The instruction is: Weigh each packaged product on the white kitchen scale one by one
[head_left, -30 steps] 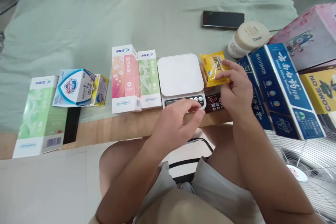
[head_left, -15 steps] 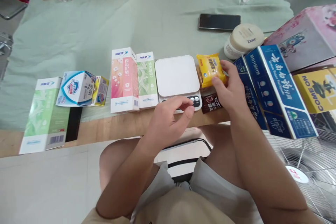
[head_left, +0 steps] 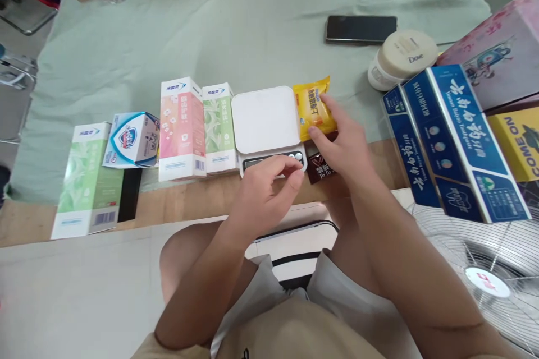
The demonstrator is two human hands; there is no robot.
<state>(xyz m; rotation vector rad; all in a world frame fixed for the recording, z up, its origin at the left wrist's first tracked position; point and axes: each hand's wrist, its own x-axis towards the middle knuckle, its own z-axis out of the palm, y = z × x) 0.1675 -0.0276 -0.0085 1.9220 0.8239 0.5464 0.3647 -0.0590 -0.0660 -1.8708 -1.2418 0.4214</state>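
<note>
A white kitchen scale point(head_left: 266, 120) lies near the table's front edge, its dark display partly covered by my left hand point(head_left: 269, 190). That hand is closed, thumb and index finger nearly together by the scale's buttons, with nothing visible in it. My right hand point(head_left: 343, 137) grips the right side of a yellow snack packet point(head_left: 312, 109), thumb low and fingers higher up. The packet stands against the scale's right side. Under the right hand lies a brown cocoa packet point(head_left: 320, 168), partly hidden. Left of the scale stand a green-and-white carton point(head_left: 219, 126) and a pink-and-white carton point(head_left: 182, 129).
Further left are a Safeguard soap box point(head_left: 131, 140) and another green carton point(head_left: 86, 179). To the right are blue toothpaste boxes point(head_left: 458, 146), a Dove tub point(head_left: 404, 59), a phone point(head_left: 361, 30) and a yellow box point(head_left: 516, 143). A fan point(head_left: 484, 269) stands below the right side.
The yellow packet, cocoa packet, scale and the two cartons beside it have slid left together with my right hand. The pink carton now reaches the soap box, hiding most of the small yellow box.
</note>
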